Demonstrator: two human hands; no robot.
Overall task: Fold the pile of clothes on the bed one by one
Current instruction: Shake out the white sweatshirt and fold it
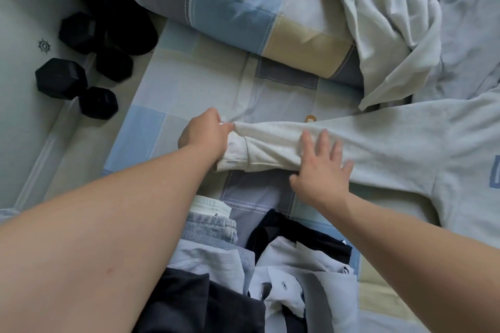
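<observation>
Sweatshirt (405, 143) in pale grey lies flat on the checked bed sheet (189, 89), body off to my right, and one sleeve (276, 140) runs out from it straight under both my hands. At the very end of that sleeve is my left hand (205, 132): fingers curled in, pinching the fabric just where the ribbed cuff (232, 155) begins, so this one is clamped on the sleeve. Further along, toward the shoulder, sits my right hand (322, 167), palm down on the cloth, fingers (323, 140) straight and fanned apart, pressing the sleeve flat and gripping nothing. Between the two hands the sleeve looks fairly smooth, with a few soft creases near the cuff. Long axis of the sleeve goes across my view, side to side: cuff pointing left toward the edge of the bed, shoulder end to the right where the sweatshirt widens. A blue print (493, 173) shows on the chest at the right border. Beyond it, at the far right, the pile of clothes (392, 21) lies crumpled in whites and greys, partly on a patchwork quilt (230, 3). Close to me, between my forearms, a stack (284, 265) of garments in black, blue-grey and denim sits on the sheet. Off the bed to the left, black dumbbells (61, 78) rest on the floor (24, 21).
</observation>
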